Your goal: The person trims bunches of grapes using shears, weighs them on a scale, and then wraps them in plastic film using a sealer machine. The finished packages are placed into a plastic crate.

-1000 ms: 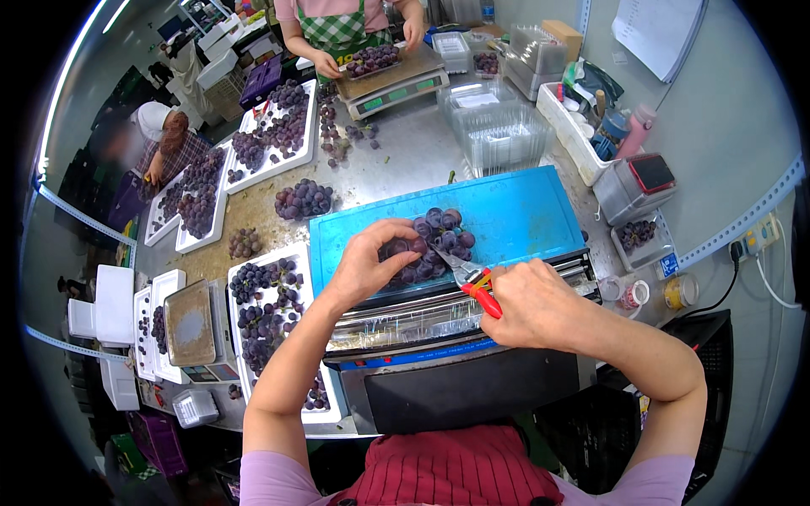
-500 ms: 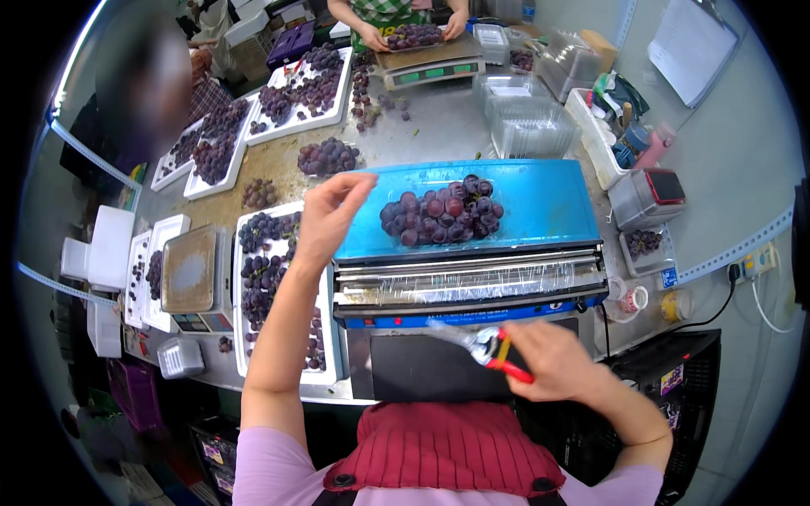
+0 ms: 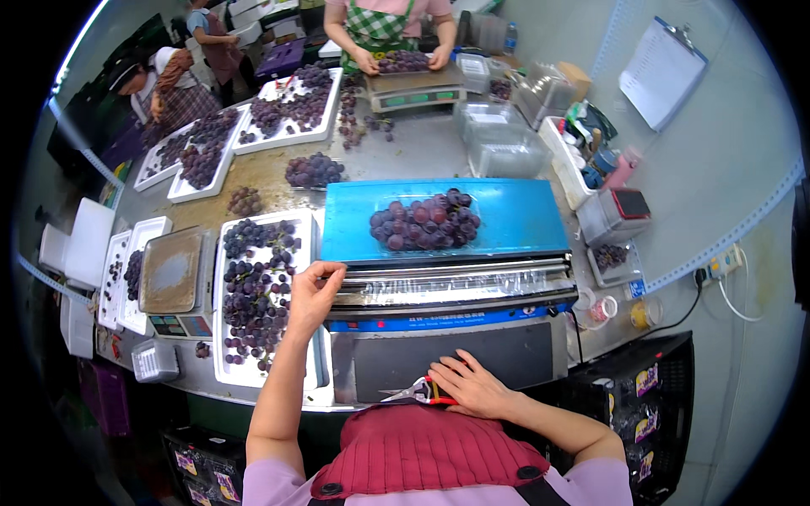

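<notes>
The left hand (image 3: 310,291) rests, fingers curled loosely and thumb apart, at the left end of the film roll (image 3: 447,282) on a blue wrapping machine (image 3: 515,215), its fingertips touching the roll's end and gripping nothing that can be made out. The right hand (image 3: 468,386) lies near the body at the machine's near edge, fingers spread flat over a pair of scissors with red handles (image 3: 419,391), whose pale blades point left. On the machine's blue top, further off, sits a clear tray of dark purple grapes (image 3: 426,221), a rounded, tightly packed heap that fills the tray. Just left of the machine a white tray of loose grape bunches (image 3: 253,295) lies on the bench (image 3: 422,148), with a scale (image 3: 173,274) beyond it to the left. At the far end another person's hands hold grapes on a second scale (image 3: 413,84).
</notes>
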Action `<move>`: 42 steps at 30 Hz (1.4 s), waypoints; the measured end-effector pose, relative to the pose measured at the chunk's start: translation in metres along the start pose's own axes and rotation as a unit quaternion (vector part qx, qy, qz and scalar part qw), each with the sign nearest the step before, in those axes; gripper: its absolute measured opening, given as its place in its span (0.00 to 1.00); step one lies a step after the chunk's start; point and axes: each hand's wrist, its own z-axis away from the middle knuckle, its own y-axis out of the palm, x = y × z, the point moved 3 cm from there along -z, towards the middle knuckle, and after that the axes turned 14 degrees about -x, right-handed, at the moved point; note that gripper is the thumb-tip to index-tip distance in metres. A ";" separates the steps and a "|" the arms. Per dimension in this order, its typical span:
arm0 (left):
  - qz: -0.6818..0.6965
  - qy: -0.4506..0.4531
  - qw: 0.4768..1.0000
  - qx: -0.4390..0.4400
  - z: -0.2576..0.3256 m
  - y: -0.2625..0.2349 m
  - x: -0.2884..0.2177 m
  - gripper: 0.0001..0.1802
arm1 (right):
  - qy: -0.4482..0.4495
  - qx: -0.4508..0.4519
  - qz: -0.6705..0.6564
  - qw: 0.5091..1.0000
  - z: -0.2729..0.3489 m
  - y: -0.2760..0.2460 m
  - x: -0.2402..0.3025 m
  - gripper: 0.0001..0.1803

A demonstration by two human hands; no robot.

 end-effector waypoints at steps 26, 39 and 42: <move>0.163 -0.206 0.962 0.077 -0.050 0.102 -0.032 0.37 | 0.491 -0.248 -0.390 0.739 -0.051 -0.095 -0.220 0.23; -0.403 0.227 0.885 -0.048 0.025 0.005 -0.032 0.14 | 0.467 -0.226 -0.006 0.855 0.052 -0.142 -0.191 0.30; -0.446 0.269 0.850 -0.078 0.040 0.026 -0.031 0.17 | 0.451 -0.194 0.077 0.868 0.044 -0.124 -0.187 0.37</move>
